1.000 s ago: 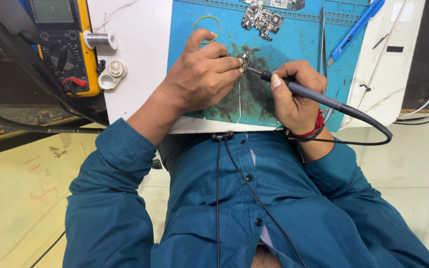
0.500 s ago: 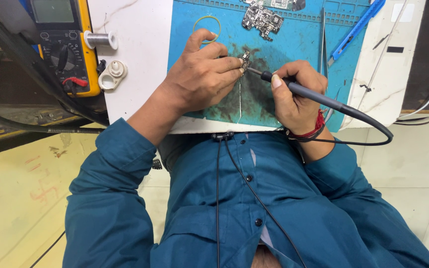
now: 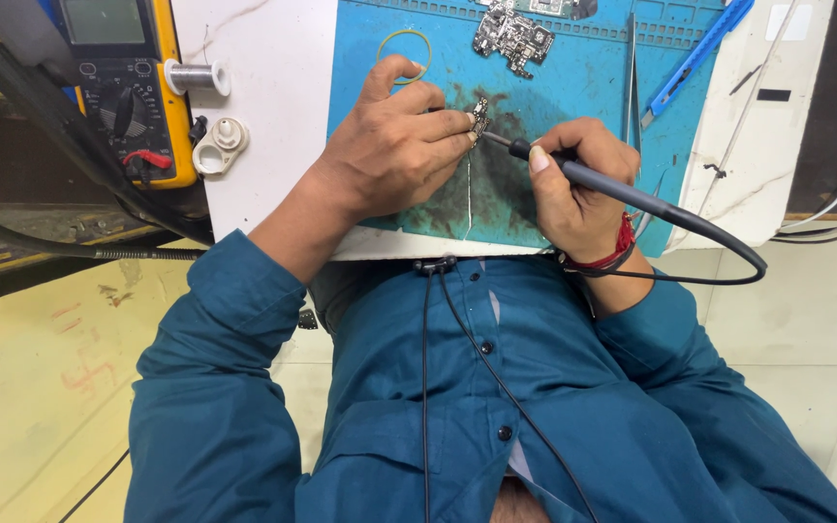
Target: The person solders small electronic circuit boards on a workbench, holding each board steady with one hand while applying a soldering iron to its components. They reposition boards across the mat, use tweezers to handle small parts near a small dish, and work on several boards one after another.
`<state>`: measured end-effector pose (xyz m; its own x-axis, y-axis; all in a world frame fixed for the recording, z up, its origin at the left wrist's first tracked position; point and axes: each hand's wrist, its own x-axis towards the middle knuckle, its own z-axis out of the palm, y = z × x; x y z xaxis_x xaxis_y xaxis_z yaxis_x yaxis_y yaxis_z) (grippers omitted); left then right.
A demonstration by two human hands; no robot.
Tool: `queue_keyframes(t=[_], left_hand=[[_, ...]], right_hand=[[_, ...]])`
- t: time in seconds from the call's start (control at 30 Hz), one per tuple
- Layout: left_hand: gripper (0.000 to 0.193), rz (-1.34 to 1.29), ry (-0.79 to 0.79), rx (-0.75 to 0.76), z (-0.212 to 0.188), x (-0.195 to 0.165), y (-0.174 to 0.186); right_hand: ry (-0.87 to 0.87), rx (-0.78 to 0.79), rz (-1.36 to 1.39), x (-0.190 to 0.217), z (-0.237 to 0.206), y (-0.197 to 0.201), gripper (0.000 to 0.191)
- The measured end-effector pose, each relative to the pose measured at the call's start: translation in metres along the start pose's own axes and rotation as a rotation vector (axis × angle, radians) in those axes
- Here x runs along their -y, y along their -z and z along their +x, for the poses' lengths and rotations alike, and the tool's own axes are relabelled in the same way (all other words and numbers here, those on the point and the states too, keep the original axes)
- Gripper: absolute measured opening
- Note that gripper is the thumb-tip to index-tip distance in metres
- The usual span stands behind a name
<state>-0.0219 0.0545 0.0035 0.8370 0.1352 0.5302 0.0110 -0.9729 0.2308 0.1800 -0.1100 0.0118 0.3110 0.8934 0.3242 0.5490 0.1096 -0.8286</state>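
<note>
One screen shows: the grey rectangular display [image 3: 101, 19] of a yellow and black meter [image 3: 123, 92], which lies at the upper left corner of the head view, beside the white bench top [image 3: 263, 116]. The display sits at the meter's top end, above its round black dial, and is partly cut off by the frame edge. A small black rectangular label [image 3: 773, 95] and a pale square sticker [image 3: 789, 21] lie on the white surface at the upper right.
</note>
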Motion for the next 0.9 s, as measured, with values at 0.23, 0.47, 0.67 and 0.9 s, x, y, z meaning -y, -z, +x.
queue_keyframes(t=[0.23,0.47,0.67,0.9], left_hand=[[0.01,0.003,-0.002,-0.005,0.0,0.0004,-0.0006],[0.011,-0.003,-0.002,-0.008,0.0003,0.0003,-0.0009],[0.01,-0.003,-0.001,-0.008,0.0001,0.0003,-0.0002],[0.011,0.0,-0.001,-0.003,0.0,0.0001,0.0001]], right_hand=[[-0.009,0.007,0.009,0.0006,0.0003,0.0004,0.013],[0.006,0.0,0.002,0.0008,-0.0003,0.0004,0.013],[0.003,-0.001,0.0,0.0008,-0.0001,0.0004,0.014],[0.007,0.007,-0.002,0.0006,0.0005,0.0004,0.014]])
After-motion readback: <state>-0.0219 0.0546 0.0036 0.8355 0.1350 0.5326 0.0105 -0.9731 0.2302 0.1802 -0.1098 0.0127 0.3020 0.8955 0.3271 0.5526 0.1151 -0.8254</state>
